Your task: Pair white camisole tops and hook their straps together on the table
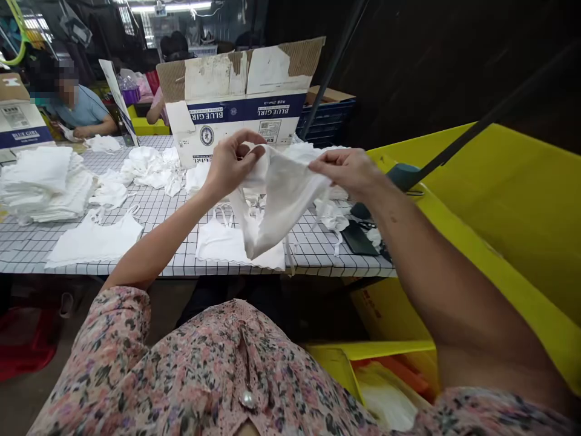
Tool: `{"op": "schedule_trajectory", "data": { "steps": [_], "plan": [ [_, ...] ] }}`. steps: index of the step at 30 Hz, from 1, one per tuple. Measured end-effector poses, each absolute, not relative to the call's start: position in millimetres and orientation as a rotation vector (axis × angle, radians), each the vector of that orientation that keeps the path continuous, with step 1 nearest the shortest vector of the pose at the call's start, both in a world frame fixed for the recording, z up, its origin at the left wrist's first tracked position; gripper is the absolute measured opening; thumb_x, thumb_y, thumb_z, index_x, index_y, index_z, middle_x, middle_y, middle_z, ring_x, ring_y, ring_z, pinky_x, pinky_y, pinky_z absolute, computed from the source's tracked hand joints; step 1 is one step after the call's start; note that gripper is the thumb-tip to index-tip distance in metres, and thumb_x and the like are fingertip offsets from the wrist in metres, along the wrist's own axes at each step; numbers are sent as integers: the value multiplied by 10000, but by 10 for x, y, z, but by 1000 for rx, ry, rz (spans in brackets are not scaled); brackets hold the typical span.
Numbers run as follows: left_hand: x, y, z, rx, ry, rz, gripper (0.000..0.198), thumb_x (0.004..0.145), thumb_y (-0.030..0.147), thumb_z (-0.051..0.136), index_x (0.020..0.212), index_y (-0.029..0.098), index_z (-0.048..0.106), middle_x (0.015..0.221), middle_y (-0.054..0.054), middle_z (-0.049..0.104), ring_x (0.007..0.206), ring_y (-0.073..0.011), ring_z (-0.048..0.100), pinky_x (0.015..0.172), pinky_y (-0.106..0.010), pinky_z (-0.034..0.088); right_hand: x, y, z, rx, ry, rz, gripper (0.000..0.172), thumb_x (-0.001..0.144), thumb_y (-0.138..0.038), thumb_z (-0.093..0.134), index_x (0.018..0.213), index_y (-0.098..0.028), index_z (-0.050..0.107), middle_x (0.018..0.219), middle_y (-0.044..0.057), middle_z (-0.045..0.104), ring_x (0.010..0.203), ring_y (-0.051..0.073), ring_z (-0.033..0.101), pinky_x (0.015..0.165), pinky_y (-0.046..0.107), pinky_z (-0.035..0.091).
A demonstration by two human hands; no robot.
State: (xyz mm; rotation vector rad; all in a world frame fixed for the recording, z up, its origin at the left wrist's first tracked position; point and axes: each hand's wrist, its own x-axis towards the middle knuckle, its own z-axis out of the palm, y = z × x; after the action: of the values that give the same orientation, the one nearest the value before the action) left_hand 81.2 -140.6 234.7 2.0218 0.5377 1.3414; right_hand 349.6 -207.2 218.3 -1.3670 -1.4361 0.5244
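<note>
left hand and right hand both in closed pinch grip on the upper edge of a white garment, held at centre frame above the grid-patterned tabletop.

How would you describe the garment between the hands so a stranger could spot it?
On the grid-patterned worktable, in front of a Blue Girl cardboard carton, white strappy tops lie flat. The white top hangs lifted, pinched between the left hand and right hand, the only one off the table.

Bright strip lights, warped edges.
</note>
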Motion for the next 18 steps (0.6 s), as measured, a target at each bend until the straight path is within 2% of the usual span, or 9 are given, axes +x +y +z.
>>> {"op": "schedule_trajectory", "data": {
  "steps": [3,4,5,7,10,12,14,16,18],
  "plan": [
    [889,-1377,2361,2213,466,1259,56,942,139,747,911,184,758,611,51,445,543,-67,369,551,-242,326,3225,-2107,2124,-1184,-1518,643,489,741,-662,908,999,-258,813,1041,50,773,918,177,699,811,319,613],
    [901,-1346,2358,2278,446,1224,48,937,145,753,906,181,760,622,45,468,557,-71,396,563,-245,343,3111,-2112,2125,-1107,-1569,710,543,738,-696,895,1079,-281,813,1144,51,774,1024,198,709,886,339,621],
    [902,-1306,2351,2337,439,1206,43,933,151,757,901,180,759,634,39,493,573,-78,430,576,-249,366,2998,-2106,2134,-1048,-1607,763,573,727,-719,891,1094,-286,813,1165,51,774,1053,213,709,906,355,623],
    [861,-1215,2321,2422,482,1266,46,929,153,750,894,182,745,682,19,559,626,-97,515,620,-264,432,2799,-2056,2162,-1006,-1606,763,552,689,-739,906,931,-252,807,978,46,764,899,200,690,800,350,615],
    [711,-1153,2230,2423,604,1485,47,920,162,752,917,193,717,836,-17,671,771,-132,634,738,-293,530,2607,-1936,2203,-1010,-1489,623,543,718,-729,892,711,-218,708,742,19,644,686,138,553,626,309,517],
    [602,-1215,2138,2293,624,1509,69,940,230,762,975,200,710,917,-29,717,836,-137,673,785,-291,561,2529,-1874,2213,-1016,-1467,592,510,750,-682,890,702,-218,684,737,17,620,675,130,521,606,301,483],
    [526,-1340,2033,2073,587,1371,179,963,351,774,1042,204,709,933,-33,744,843,-130,697,774,-266,570,2464,-1847,2202,-1021,-1474,607,468,769,-641,887,714,-221,689,755,19,624,687,134,522,609,301,478],
    [485,-1470,1941,1837,522,1184,305,922,448,829,1068,207,711,912,-32,754,817,-127,709,735,-248,564,2413,-1855,2174,-1020,-1480,617,442,778,-610,884,703,-223,684,751,18,615,681,133,512,608,302,475],
    [455,-1557,1885,1665,461,1064,358,847,468,903,997,198,723,873,-26,742,783,-123,699,709,-245,553,2392,-1889,2143,-1025,-1480,597,432,784,-585,884,685,-225,667,732,16,594,669,133,499,611,308,472]
  ]
}}
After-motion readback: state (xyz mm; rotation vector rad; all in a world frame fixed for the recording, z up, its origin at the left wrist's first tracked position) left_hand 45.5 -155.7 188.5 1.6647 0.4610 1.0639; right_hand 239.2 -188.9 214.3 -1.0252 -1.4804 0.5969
